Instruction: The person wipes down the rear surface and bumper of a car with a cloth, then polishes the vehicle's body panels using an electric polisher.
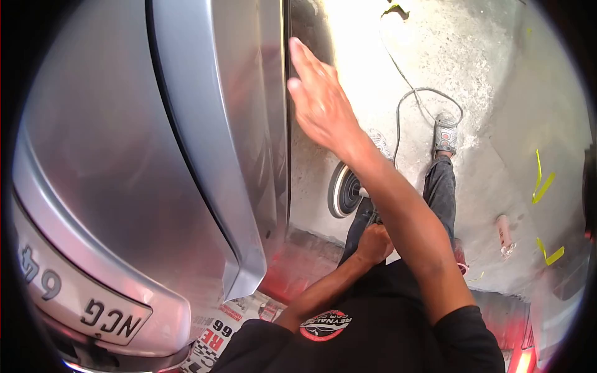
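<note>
My right hand point(320, 102) is raised beside the edge of a silver car point(249, 81), its fingers stretched out and nothing in it. I cannot tell whether the fingertips touch the car. Lower down, in front of my dark trousers, my left hand point(375, 242) is closed around the body of a polisher, mostly hidden by my right forearm. The polisher's round pad point(346, 190) sticks out to the left of my forearm, tilted on its side and off the car's surface.
A black cord point(398, 118) loops over the concrete floor point(485, 81) around my feet. Yellow tape strips point(544, 188) and a pinkish cylinder point(504, 233) lie at the right. At the lower left are a number plate point(115, 320) and a printed sheet point(217, 336).
</note>
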The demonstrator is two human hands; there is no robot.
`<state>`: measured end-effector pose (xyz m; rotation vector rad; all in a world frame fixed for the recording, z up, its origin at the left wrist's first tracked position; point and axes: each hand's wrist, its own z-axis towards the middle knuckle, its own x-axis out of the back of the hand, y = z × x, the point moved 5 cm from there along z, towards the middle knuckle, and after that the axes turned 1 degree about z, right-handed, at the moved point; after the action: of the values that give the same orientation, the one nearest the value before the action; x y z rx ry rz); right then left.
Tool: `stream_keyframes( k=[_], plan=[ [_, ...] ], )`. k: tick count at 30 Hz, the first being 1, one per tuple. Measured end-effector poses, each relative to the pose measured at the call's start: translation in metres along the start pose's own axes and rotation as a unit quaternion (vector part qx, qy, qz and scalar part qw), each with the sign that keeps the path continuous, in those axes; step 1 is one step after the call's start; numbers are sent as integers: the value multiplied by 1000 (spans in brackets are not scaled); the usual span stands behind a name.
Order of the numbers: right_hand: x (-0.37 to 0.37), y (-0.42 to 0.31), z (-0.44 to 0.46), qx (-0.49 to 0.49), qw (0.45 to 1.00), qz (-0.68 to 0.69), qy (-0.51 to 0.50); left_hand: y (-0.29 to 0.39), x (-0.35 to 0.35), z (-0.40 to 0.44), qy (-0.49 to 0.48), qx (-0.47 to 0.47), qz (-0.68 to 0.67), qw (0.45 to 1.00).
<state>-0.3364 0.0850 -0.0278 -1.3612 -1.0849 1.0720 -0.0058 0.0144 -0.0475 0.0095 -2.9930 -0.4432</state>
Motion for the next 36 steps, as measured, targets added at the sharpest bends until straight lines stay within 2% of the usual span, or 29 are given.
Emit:
stream_keyframes(
  k=[1, 4, 6, 8, 11, 14, 19, 23, 26, 28, 30, 32, 35, 36],
  plan=[
    [-7, -6, 6, -5, 1000, -16, -3, -3, -7, -8, 86, -35, -31, 995],
    [-38, 0, -26, -5, 999, -45, 12, -42, -48, -8, 211, -108, -188, 953],
    [-46, 0, -53, -25, 997, -69, -9, -64, -80, 5, 195, -143, -320, 916],
    [-45, 2, -40, 22, 994, -103, 29, -85, -108, 9, 116, -158, -450, 871],
    [-39, 5, -20, 36, 989, -143, 29, -36, -24, -10, 187, -134, -231, 945],
    [-41, 0, -35, 47, 984, -171, 30, -36, -21, -7, 299, -184, -155, 924],
    [-39, 9, -16, 52, 981, -185, 33, -28, 5, -11, 274, -152, -92, 945],
    [-38, 2, -27, 53, 982, -180, 28, -47, -30, 3, 230, -158, 27, 960],
    [-41, 3, -27, 55, 984, -169, 34, -33, 4, -13, 256, -195, -26, 946],
    [-35, 8, -8, 60, 981, -179, 45, -32, 9, -12, 246, -152, -78, 954],
    [-35, 13, -7, 60, 983, -164, 54, -39, -5, -9, 232, -135, -66, 961],
    [-38, 7, -24, 66, 983, -164, 47, -52, -31, 3, 216, -160, 13, 963],
    [-43, 7, -35, 39, 992, -114, 33, -42, 3, -12, 311, -189, -122, 923],
    [-40, 7, -21, 45, 991, -119, 41, -42, 1, -12, 280, -165, -128, 937]
  ],
)
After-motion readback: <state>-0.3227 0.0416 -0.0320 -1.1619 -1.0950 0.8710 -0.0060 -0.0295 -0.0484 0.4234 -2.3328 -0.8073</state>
